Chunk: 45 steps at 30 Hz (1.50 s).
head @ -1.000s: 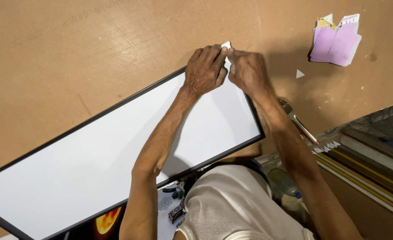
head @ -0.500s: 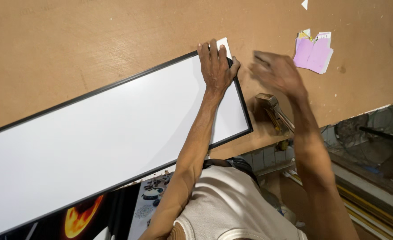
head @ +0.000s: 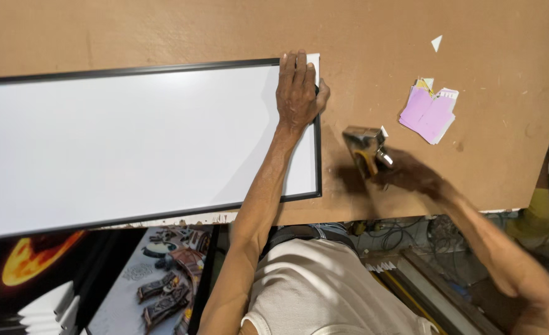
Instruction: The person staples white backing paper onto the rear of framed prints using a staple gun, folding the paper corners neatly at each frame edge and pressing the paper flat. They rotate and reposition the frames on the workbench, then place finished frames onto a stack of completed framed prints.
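Observation:
A long black-framed panel with a white back [head: 131, 142] lies on the brown board table [head: 162, 31]. My left hand [head: 298, 90] presses flat on the panel's far right corner, over a small white corner piece [head: 313, 61]. My right hand [head: 411, 177], blurred by motion, grips a metal staple gun [head: 364, 149] just right of the frame's right edge, above the table.
A stack of pink and white paper pieces [head: 431, 111] lies on the table to the right, with a white triangular scrap [head: 436, 42] beyond it. Below the table edge are printed pictures [head: 162, 279], cables and stacked frame mouldings [head: 423, 279].
My right hand left the frame's corner, swung right and down, and now holds the staple gun. My left hand stays pressed on the corner. The view has shifted, so the panel looks more level.

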Available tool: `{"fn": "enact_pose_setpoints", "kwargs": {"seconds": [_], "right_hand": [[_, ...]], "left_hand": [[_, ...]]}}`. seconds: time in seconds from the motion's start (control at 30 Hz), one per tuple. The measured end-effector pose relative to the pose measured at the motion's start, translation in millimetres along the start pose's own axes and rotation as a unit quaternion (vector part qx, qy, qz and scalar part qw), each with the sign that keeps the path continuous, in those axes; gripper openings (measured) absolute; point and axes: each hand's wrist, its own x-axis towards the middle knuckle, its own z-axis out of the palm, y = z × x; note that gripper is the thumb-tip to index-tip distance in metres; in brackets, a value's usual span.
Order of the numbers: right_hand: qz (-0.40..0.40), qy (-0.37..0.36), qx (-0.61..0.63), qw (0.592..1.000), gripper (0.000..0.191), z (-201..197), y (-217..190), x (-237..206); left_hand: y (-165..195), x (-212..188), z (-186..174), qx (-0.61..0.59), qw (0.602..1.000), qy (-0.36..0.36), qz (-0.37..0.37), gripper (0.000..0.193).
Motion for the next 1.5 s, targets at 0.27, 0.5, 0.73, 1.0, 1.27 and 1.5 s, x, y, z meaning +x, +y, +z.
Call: {"fn": "enact_pose_setpoints", "kwargs": {"seconds": [0.27,0.5,0.73,1.0,1.27,1.5], "right_hand": [[-0.143,0.009,-0.536,0.832,0.039,-119.4,-157.9,105.1],[-0.144,-0.056,-0.608,0.779,0.032,-118.0,-211.0,145.2],[-0.148,-0.05,-0.633,0.759,0.036,-117.0,-214.3,146.8],[-0.164,-0.057,-0.663,0.728,0.037,-112.0,-224.4,150.2],[-0.157,-0.054,-0.722,0.671,0.025,-105.0,-223.7,165.1],[-0.194,0.025,-0.694,0.693,0.034,-118.4,-196.0,174.1]], "left_hand": [[0.2,-3.9,1.3,-0.016,1.0,0.002,-0.015,0.038],[4.1,-4.3,-9.6,-0.025,0.999,0.0,-0.026,0.036],[8.4,-1.9,-13.4,-0.043,0.998,-0.012,-0.035,0.035],[10.5,-3.6,-14.0,-0.05,0.997,-0.024,-0.048,0.031],[11.4,-8.1,-9.9,-0.066,0.996,-0.026,-0.055,0.026],[7.5,4.1,-14.1,-0.043,0.998,-0.025,-0.026,0.035]]}}
